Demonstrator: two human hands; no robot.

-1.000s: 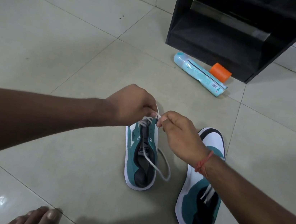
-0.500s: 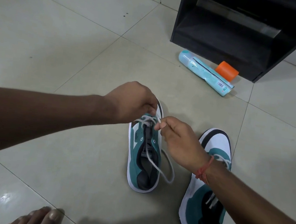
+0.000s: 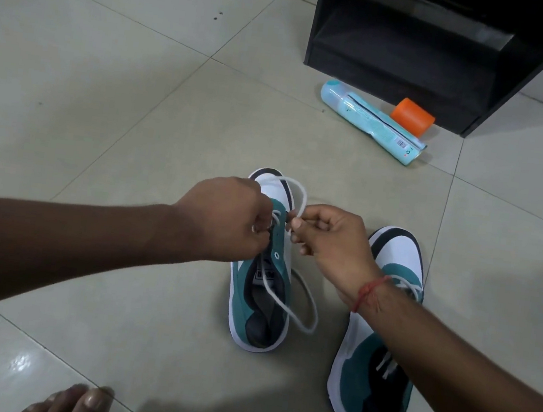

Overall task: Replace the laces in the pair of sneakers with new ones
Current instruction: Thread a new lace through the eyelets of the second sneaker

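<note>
Head view: left hand (image 3: 227, 215) and right hand (image 3: 329, 237) each pinch the white cord lace (image 3: 294, 191) over the left teal-and-white sneaker (image 3: 260, 294) on the floor, both grips clenched on it, apparently keeping it taut for threading the eyelets. Second sneaker (image 3: 375, 375) waits beside.

white lace (image 3: 302, 198) now looped above the hands, over the shoe toe (image 3: 274, 185)

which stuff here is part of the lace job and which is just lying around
Part of the job:
- left sneaker, being laced
- white lace, pinched by left hand and right hand
- right sneaker, on the floor beside it

Just lying about:
- teal tube
- orange cap
- black cabinet
</note>
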